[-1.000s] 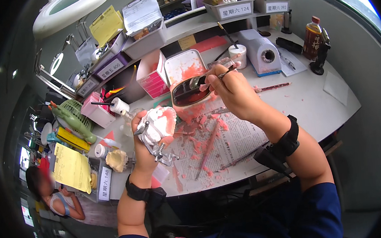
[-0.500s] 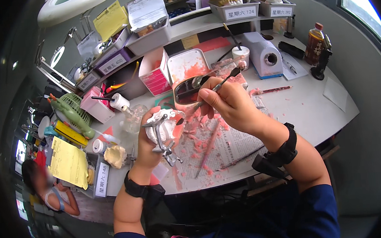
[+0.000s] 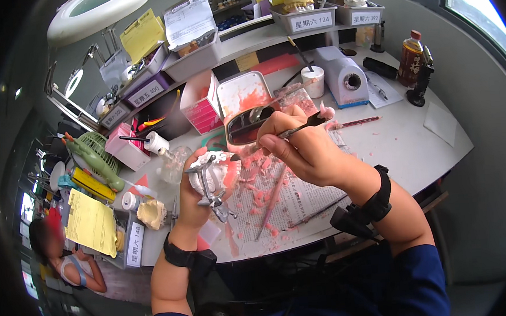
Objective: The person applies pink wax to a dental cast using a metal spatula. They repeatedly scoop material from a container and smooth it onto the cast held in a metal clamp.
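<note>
My left hand (image 3: pixel 190 207) is closed around a dental articulator (image 3: pixel 207 183) carrying a white plaster model (image 3: pixel 212 173). Pink wax (image 3: pixel 230 172) covers part of the model's right side, beside a row of teeth. In a pinch, my right hand (image 3: pixel 302 152) grips a thin wax carving tool (image 3: pixel 299 129). Its dark tip (image 3: pixel 235 157) is at the model's upper right edge; whether it touches I cannot tell. A pink wax lump (image 3: pixel 326 112) sits by the tool's other end. Below the hands, pink wax shavings (image 3: pixel 261 195) litter a newspaper sheet (image 3: pixel 302 204).
Behind my hands are an open tin (image 3: pixel 244 84), a pink and white box (image 3: pixel 202 106) and a grey-white machine (image 3: pixel 340 76). A bottle (image 3: pixel 411 58) stands far right. At left are a plaster cast (image 3: pixel 151 214), a green fan (image 3: pixel 94 153) and another person (image 3: pixel 77 264).
The articulator has turned in my left hand, showing more of the teeth and pink wax. My right hand has shifted slightly left, its tool tip still by the model. The whole view has moved a little.
</note>
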`<move>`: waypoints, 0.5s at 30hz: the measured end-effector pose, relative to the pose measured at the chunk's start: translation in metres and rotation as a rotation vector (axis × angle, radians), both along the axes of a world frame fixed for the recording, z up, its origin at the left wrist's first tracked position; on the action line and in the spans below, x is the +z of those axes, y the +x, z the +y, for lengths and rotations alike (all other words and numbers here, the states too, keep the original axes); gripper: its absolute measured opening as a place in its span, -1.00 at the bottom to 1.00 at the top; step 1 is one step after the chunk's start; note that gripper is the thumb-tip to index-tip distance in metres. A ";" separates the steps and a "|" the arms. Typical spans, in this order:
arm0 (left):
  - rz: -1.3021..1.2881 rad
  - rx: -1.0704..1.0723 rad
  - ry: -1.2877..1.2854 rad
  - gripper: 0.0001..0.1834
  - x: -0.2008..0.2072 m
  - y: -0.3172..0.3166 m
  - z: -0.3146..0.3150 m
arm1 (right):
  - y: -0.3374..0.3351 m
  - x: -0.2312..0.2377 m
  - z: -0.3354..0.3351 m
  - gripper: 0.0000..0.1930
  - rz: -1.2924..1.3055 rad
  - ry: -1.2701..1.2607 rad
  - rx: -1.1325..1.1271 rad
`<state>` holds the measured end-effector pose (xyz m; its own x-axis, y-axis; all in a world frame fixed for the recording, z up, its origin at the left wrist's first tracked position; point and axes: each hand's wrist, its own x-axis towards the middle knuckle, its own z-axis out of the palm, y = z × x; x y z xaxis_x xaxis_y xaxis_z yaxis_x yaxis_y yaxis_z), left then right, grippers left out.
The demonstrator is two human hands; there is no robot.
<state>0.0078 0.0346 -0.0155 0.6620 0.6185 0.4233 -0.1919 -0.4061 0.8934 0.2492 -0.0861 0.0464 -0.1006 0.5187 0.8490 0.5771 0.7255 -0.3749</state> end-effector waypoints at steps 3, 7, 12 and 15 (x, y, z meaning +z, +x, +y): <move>-0.048 -0.012 0.026 -0.06 0.001 0.001 -0.002 | -0.002 0.001 0.000 -0.85 0.260 -0.245 0.140; -0.093 -0.003 0.070 -0.12 0.002 0.005 -0.007 | -0.008 -0.003 0.004 -0.79 0.231 -0.275 0.106; -0.072 0.022 0.152 -0.13 0.006 0.006 -0.009 | -0.009 -0.008 0.007 -0.82 0.149 -0.261 0.094; -0.057 0.032 0.180 -0.13 0.006 0.005 -0.008 | -0.009 -0.007 0.005 -0.86 0.108 -0.277 0.092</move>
<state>0.0125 0.0266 -0.0091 0.6150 0.5494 0.5656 -0.2248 -0.5654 0.7936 0.2402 -0.0809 0.0393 -0.0748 0.7250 0.6847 0.4599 0.6344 -0.6214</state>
